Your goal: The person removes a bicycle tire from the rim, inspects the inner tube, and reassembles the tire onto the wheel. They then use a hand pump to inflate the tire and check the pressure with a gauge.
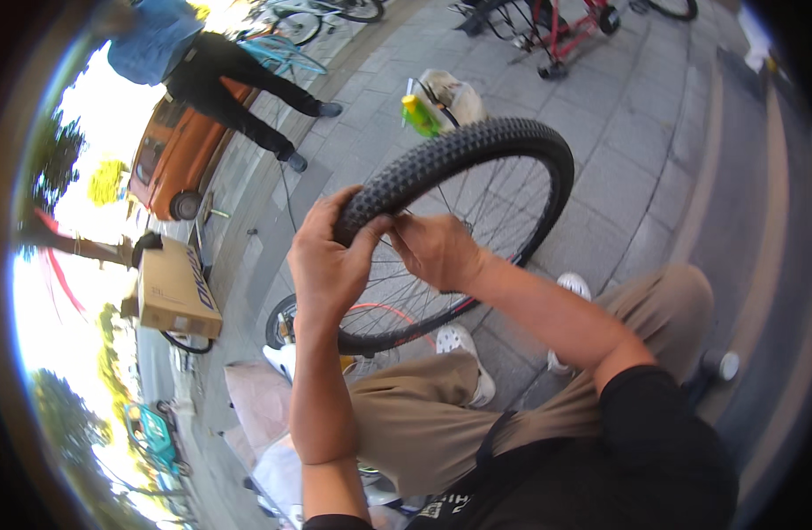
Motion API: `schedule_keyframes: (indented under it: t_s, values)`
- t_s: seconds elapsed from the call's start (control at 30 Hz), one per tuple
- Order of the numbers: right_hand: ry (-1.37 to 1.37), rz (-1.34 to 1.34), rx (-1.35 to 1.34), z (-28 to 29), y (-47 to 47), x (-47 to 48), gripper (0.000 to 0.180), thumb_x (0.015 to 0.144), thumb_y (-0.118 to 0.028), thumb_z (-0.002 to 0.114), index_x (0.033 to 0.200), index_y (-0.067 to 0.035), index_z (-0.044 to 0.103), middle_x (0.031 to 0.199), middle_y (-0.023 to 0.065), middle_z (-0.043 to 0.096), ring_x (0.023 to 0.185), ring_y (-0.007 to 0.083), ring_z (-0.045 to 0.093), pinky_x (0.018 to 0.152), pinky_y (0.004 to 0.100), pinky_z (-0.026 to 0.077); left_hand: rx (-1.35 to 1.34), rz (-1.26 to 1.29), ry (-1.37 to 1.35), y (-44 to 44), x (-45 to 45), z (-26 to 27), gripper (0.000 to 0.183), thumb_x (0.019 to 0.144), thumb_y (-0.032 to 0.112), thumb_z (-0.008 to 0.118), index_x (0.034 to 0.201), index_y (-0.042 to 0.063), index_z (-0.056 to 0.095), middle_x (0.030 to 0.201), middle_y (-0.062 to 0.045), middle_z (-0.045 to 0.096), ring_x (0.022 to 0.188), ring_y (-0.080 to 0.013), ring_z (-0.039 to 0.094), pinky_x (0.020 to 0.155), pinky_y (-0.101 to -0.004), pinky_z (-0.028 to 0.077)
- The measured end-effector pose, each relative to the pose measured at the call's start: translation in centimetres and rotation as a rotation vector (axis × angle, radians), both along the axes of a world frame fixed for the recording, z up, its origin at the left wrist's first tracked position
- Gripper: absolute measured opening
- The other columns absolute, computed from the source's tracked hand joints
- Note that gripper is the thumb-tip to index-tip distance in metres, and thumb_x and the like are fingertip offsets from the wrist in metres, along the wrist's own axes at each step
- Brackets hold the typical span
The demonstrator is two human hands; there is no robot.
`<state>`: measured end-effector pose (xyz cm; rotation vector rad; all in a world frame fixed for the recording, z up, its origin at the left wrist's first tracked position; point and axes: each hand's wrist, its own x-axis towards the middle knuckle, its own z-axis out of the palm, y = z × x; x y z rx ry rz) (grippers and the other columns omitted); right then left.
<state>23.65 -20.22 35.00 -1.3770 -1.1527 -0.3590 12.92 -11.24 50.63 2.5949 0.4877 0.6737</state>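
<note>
A bicycle wheel [416,334] with a knobby black tyre [445,142] stands tilted before me, its lower side close to my white clogs. My left hand [329,255] wraps around the tyre at the near left, fingers over the tread and thumb on the inner side. Beside that thumb, my right hand [439,252] has its fingers curled and pinched together at the inner edge of the rim. The exact part between those fingertips is hidden. Thin spokes [498,199] run across the wheel's middle. An orange-red hose or cable [386,307] shows behind the spokes.
A green bottle with a yellow cap [420,116] and a pale bag [453,96] lie beyond the wheel. A red bicycle frame [578,33] is farther off. At left are a person [214,86], an orange van [174,152] and a cardboard box [177,288]. Steps [737,199] rise at right.
</note>
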Motion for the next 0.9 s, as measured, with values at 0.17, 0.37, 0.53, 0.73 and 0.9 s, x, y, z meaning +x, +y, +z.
schedule_keyframes:
  t_s: [0.17,0.37,0.53,0.73,0.9]
  values:
    - [0.044,-0.042,0.044,-0.4,0.7,-2.5,0.013,0.1,-0.006,0.072,0.112,-0.002,0.066,0.084,0.0139,0.072,0.067,0.0358,0.074,0.057,0.0484,0.059,0.031,0.052,0.056,0.2,0.3,-0.4,0.047,0.095,0.019,0.091,0.137,0.003,0.077,0.116,-0.017,0.084,0.104,-0.0242,0.081,0.096,-0.0387,0.061]
    - [-0.055,0.116,-0.191,0.5,0.1,-0.9,0.01,0.102,-0.009,0.064,0.112,-0.006,0.064,0.091,0.0132,0.075,0.079,0.0406,0.076,0.066,0.0531,0.06,0.17,0.061,0.198,1.2,-1.1,2.0,0.044,0.094,0.026,0.089,0.132,0.007,0.078,0.116,-0.018,0.082,0.106,-0.0379,0.08,0.094,-0.0455,0.061]
    - [0.091,0.218,-0.434,4.1,-3.0,2.7,0.012,0.109,-0.012,0.065,0.11,-0.002,0.07,0.085,0.02,0.071,0.075,0.0393,0.072,0.07,0.0487,0.057,0.128,-0.076,0.246,2.0,1.3,2.9,0.032,0.094,0.034,0.085,0.113,0.011,0.076,0.108,-0.016,0.08,0.105,-0.0389,0.078,0.089,-0.0515,0.06]
    - [-0.223,0.219,-0.536,8.2,-9.4,5.7,0.017,0.111,-0.011,0.072,0.115,0.005,0.077,0.091,0.0206,0.077,0.079,0.0334,0.075,0.077,0.0393,0.058,0.235,-0.069,0.497,2.9,-3.1,3.8,0.041,0.089,0.037,0.087,0.114,0.007,0.075,0.103,-0.016,0.084,0.1,-0.0367,0.083,0.087,-0.0502,0.063]
    - [-0.084,-0.018,-0.745,4.4,-14.4,10.3,0.018,0.111,-0.013,0.073,0.115,0.004,0.078,0.093,0.0197,0.078,0.083,0.0338,0.076,0.079,0.0389,0.059,0.341,-0.117,0.292,1.7,0.7,-0.6,0.026,0.087,0.025,0.085,0.104,0.008,0.079,0.098,-0.014,0.084,0.097,-0.0355,0.084,0.084,-0.0495,0.065]
